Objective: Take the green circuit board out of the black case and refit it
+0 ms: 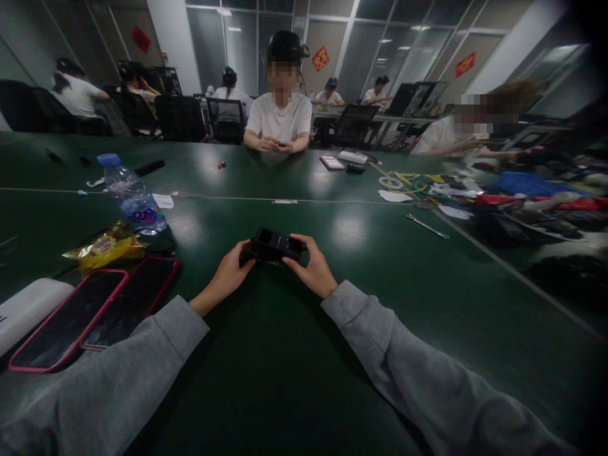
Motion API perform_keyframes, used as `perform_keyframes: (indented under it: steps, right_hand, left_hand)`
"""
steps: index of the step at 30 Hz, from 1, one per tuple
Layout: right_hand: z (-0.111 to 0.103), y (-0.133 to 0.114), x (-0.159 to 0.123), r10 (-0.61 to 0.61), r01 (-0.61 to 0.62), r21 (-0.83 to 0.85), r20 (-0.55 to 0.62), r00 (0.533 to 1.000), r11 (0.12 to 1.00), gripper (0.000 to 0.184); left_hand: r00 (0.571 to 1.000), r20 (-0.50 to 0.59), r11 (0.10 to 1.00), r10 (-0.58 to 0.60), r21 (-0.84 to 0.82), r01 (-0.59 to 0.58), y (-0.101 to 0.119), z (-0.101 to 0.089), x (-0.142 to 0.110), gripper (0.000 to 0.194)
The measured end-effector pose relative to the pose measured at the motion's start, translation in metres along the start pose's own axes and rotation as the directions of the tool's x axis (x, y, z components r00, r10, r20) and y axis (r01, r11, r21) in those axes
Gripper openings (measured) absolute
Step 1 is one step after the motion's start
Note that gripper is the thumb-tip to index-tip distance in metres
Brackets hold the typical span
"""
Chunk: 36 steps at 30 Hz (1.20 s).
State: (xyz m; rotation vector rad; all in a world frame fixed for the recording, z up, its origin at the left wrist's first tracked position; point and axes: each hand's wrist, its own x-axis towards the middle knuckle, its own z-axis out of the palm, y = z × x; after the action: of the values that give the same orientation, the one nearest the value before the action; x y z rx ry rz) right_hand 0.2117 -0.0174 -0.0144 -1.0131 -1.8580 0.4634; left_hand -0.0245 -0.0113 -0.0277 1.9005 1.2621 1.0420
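Black device [278,242] is held between left hand [234,265] and right hand [315,265].

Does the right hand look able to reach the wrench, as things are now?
Probably yes: only tabletop seems to lie between the right hand and the wrench, but it would first need to release the device, which the left hand holds too.

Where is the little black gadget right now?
Near the middle of the head view, the black gadget is held between the left hand and the right hand, well to the right of the water bottle.
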Motion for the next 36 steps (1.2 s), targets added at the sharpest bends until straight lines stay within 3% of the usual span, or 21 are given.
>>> perform_keyframes:
  steps: [8, 15, 21, 27, 31, 36]
  right_hand:
    - [-0.001, 0.004, 0.002, 0.099, -0.106, 0.023, 0.221, 0.97, 0.994, 0.051]
    - [-0.001, 0.004, 0.001, 0.015, -0.034, 0.078, 0.235, 0.972, 0.996, 0.052]
    - [-0.003, -0.001, 0.001, -0.035, -0.025, 0.17, 0.341, 0.939, 0.985, 0.047]
    - [-0.006, -0.003, 0.004, 0.053, -0.177, 0.298, 0.382, 0.923, 0.938, 0.059]
    - [-0.006, 0.004, 0.005, 0.141, -0.289, 0.357, 0.386, 0.912, 0.888, 0.052]
    - [-0.005, 0.01, 0.005, 0.197, -0.344, 0.386, 0.371, 0.907, 0.856, 0.048]
  left_hand:
    - [1.0, -0.008, 0.996, 0.002, 0.084, -0.001, 0.001, 0.0, -0.002, 0.064]
    - [0.999, 0.034, 0.994, -0.01, 0.113, 0.006, 0.009, 0.0, -0.004, 0.08]
    - [0.995, 0.084, 0.984, -0.045, 0.177, 0.03, 0.015, -0.002, -0.004, 0.081]
    - [0.995, 0.096, 0.979, -0.027, 0.205, 0.006, 0.014, -0.002, -0.005, 0.078]
    - [0.995, 0.1, 0.977, -0.017, 0.212, -0.005, 0.018, -0.003, -0.006, 0.076]
    - [0.993, 0.111, 0.975, -0.034, 0.223, 0.008, 0.021, -0.004, -0.006, 0.078]
